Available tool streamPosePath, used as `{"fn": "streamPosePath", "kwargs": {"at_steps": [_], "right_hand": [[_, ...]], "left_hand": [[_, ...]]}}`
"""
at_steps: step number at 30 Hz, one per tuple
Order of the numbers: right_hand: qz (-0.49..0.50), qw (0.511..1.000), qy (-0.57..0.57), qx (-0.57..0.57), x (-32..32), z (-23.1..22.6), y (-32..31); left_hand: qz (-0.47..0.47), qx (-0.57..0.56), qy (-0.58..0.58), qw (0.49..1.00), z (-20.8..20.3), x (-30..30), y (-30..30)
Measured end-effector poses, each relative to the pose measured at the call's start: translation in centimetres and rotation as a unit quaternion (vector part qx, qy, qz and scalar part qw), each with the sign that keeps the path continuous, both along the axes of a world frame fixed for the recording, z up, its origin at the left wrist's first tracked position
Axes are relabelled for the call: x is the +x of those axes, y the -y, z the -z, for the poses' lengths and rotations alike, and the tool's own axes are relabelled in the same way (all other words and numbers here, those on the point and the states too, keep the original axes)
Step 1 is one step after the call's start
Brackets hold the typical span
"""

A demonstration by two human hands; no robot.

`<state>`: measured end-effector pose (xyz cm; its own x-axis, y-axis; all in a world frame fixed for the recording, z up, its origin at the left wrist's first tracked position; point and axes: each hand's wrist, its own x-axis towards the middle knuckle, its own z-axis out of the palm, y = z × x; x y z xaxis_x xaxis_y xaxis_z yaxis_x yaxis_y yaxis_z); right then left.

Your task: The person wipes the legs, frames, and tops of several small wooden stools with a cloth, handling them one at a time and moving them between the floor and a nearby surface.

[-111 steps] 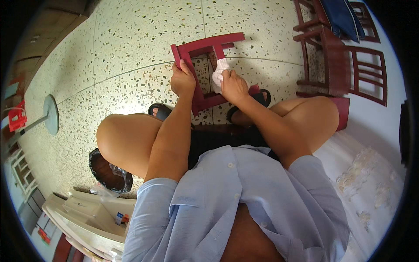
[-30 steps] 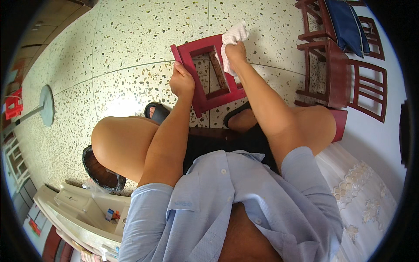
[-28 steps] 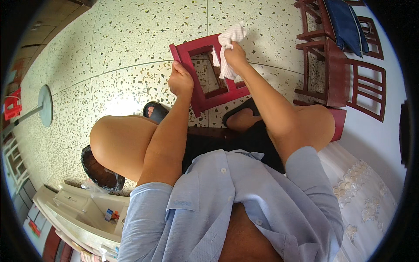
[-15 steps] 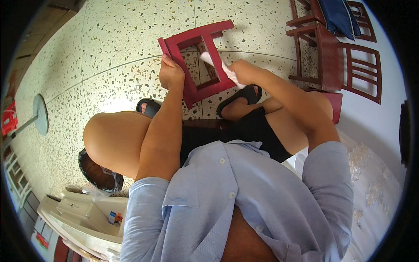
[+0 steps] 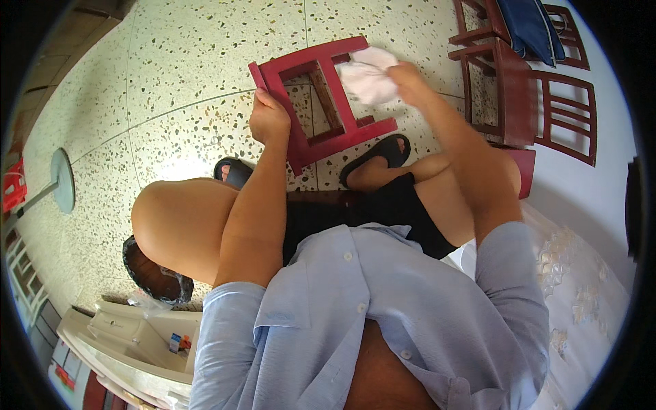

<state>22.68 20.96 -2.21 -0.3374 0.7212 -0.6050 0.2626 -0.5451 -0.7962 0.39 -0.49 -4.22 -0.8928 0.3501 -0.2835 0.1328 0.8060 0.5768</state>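
Both hands work — left hand [image 5: 269, 121] still grips the red stool [image 5: 321, 102], right hand [image 5: 408, 76] moved its clenched white cloth [image 5: 367, 75] to the upper rail.

red stool [image 5: 345, 130], white cloth [image 5: 367, 78], speckled floor [image 5: 198, 82].

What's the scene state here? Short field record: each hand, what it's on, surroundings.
left hand: grips a leg of the small red stool
right hand: presses a white cloth against the stool's frame
stool pose: tipped on its side on the speckled floor
feet: black sandals, just below the stool
nearby: red wooden chairs at upper right
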Motion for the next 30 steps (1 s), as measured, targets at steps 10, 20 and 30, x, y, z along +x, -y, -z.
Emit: {"fn": "streamPosePath", "kwargs": {"at_steps": [10, 20, 30], "right_hand": [[0.328, 0.870, -0.131, -0.343, -11.7, 2.6, -2.7], [-0.031, 0.887, 0.189, 0.420, -10.4, 2.3, -2.2], [-0.159, 0.852, 0.039, 0.498, -16.6, 3.3, 17.6]], "left_hand": [[-0.017, 0.013, -0.061, 0.998, 0.9, -1.6, 2.5], [-0.030, 0.011, 0.006, 0.999, 0.7, -0.6, 0.9], [-0.049, 0.062, 0.065, 0.995, 1.2, -1.0, 0.8]]}}
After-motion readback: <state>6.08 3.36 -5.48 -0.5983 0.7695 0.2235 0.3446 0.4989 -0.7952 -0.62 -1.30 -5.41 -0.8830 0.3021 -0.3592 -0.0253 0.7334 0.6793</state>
